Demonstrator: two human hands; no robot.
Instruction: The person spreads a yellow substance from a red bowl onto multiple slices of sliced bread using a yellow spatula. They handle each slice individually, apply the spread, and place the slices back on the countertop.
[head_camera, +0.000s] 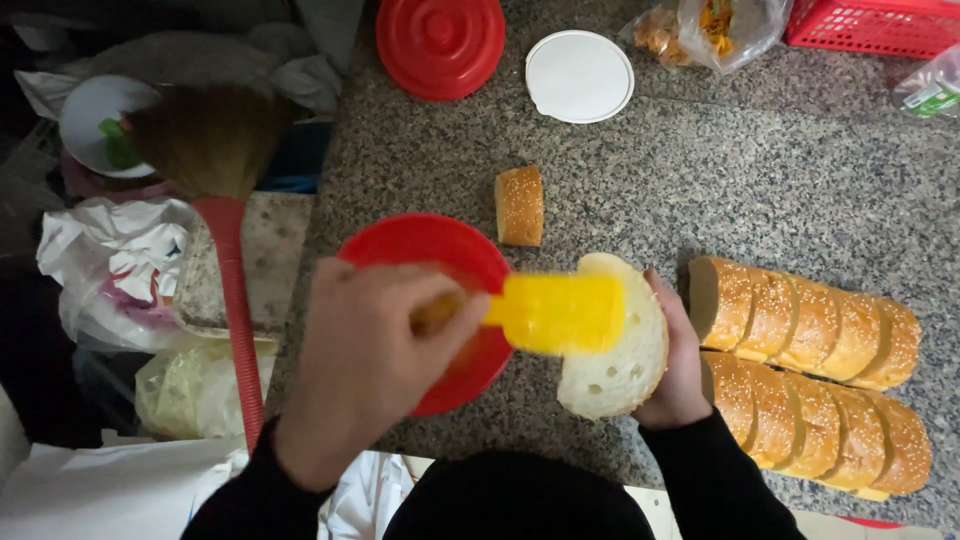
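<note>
Our left hand fingers grip the yellow spreader flat on the bread slice; our right hand fingers cup that slice near the worktop's front edge.

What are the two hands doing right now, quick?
Left hand: closed on a yellow spreader.
Right hand: cupped around an open bread bun, holding it.

On the bench we counted two rows of sliced bread, one loose end piece, one open slice, two red lids, one white lid, one yellow spreader and one broom.
</note>
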